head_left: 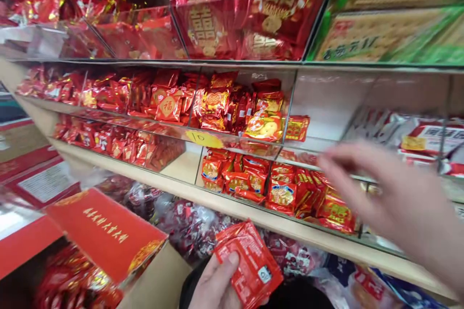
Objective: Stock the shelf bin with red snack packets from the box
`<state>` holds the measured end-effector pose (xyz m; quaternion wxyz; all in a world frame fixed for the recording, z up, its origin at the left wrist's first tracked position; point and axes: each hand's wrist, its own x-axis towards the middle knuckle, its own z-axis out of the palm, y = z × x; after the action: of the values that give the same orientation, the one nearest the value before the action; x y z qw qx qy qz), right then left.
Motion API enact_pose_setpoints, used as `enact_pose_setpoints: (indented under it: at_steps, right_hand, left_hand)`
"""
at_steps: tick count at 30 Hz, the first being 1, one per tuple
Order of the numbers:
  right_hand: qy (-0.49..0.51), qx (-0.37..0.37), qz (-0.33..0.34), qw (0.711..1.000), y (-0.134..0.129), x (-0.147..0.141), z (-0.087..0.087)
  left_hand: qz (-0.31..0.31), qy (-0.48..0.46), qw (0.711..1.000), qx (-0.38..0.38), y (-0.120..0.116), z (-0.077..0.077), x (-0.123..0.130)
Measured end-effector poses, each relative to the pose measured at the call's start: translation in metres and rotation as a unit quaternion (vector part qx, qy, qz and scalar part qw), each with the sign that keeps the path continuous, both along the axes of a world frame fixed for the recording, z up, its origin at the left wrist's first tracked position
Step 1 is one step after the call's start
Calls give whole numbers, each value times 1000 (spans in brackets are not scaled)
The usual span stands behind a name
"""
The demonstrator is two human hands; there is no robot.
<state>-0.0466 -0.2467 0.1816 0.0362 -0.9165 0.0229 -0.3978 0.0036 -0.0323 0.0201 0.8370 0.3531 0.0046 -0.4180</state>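
Observation:
My left hand (217, 282) is closed around a few flat red snack packets (250, 265) at the bottom middle, thumb pressed on the printed side of the top one. My right hand (391, 203) is raised on the right in front of the shelf, blurred by motion. Its thumb and fingers are loosely curved with a gap between them, and I see nothing in them. Behind its fingertips are the lower shelf's red packets (337, 210) and, one level up, a single red packet (297, 128) in a mostly bare compartment.
An open carton (108, 236) with a red flap holds red packets at lower left. Clear dividers split the shelves, and a yellow tag (205, 138) marks one edge. Large red bags (210, 24) and green cracker packs (384, 34) fill the top. Plastic-wrapped goods (184, 222) lie below.

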Motion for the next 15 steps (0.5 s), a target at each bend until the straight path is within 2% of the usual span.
enact_pose_setpoints:
  at_steps: [1,2,4,5,7,8,9,10,12,14,15]
  right_hand:
    - [19,38,30,999,17,-17,-27]
    - [63,92,34,993,34,-29,-56]
    - [159,209,60,963,58,-42,-105]
    - [189,271,71,941,66,-43,-123]
    - [208,374,100,898,74,-41,-143]
    - [206,405,110,884,74,-40,-147]
    - [195,416,113,881,73,-40,-148]
    - [172,402,110,893,71,-41,-148]
    - [103,305,94,942,65,-45,-150]
    - [27,158,88,983,61,-50,-156]
    - [2,90,97,991,59,-52,-160]
  left_hand:
    - [1,-7,999,-40,-4,4,-2]
    - [3,-18,998,-68,-8,8,-5]
    - [13,-52,996,-78,-14,12,-11]
    - [18,-70,995,-71,-17,12,-14]
    - [26,-102,993,-56,-20,10,-18]
    - [29,-115,992,-43,-21,7,-20]
    - [37,-124,991,-25,-21,5,-20]
    - [48,-119,992,-7,-21,4,-21]
    - [45,-64,997,5,-18,5,-22]
    - [-26,30,999,-36,-14,12,-22]
    - [-69,69,993,-63,-13,17,-23]
